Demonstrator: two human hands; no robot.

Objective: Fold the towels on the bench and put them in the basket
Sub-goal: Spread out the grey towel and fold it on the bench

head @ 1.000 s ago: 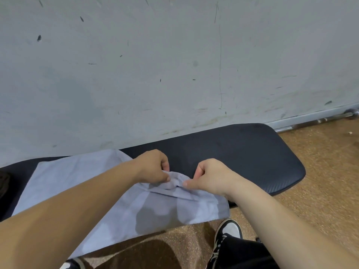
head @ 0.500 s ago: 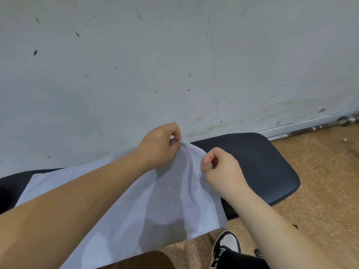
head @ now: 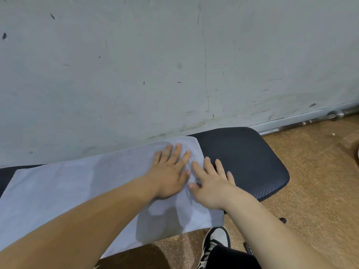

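No readable text, label, brand, number or sign anywhere in view. Faint raised marking on the pale towel (head: 120, 181) between the two hands, too blurred to make out as letters. Only scuffs and scratches on the grey wall (head: 174, 65). Black-and-white pattern on the shoe (head: 215, 243), nothing legible.

Bare forearms and hands, no sleeves; black trouser leg (head: 231, 258); black-and-white laced sneaker (head: 215, 242).
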